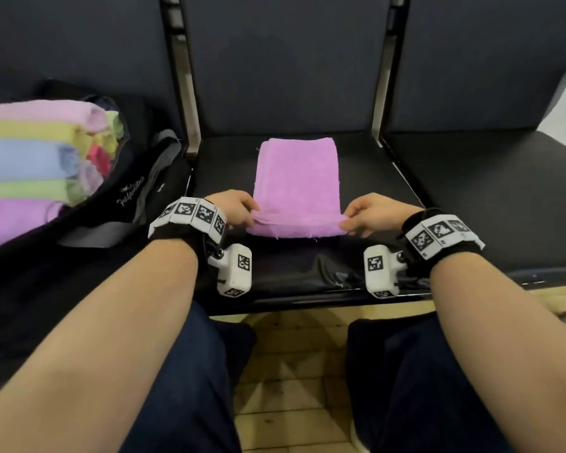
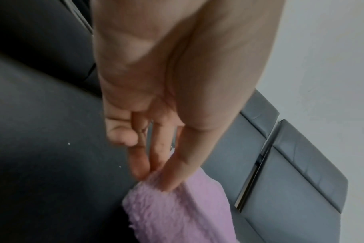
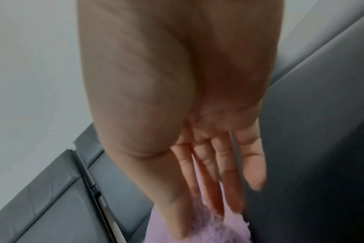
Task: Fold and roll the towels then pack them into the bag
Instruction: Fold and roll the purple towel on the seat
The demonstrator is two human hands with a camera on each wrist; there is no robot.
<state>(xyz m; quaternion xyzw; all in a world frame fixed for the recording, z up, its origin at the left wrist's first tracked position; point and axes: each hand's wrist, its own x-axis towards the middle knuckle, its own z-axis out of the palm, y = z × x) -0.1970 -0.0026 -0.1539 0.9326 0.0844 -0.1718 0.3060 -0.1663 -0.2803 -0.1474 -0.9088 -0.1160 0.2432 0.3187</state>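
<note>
Here my left hand (image 1: 234, 207) and right hand (image 1: 373, 213) each pinch a near corner of the folded pink towel (image 1: 297, 178), lying flat on the dark seat (image 1: 366, 178); the bag (image 1: 138, 191) of rolled towels (image 1: 30, 161) sits left

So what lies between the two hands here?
In the head view, only the pink towel's near edge, pinched at its corners by the left hand and right hand.

Row of dark padded seats (image 1: 471, 178), metal frame bars (image 1: 384, 89) between backrests, yellowish tiled floor (image 1: 291, 387)
</note>
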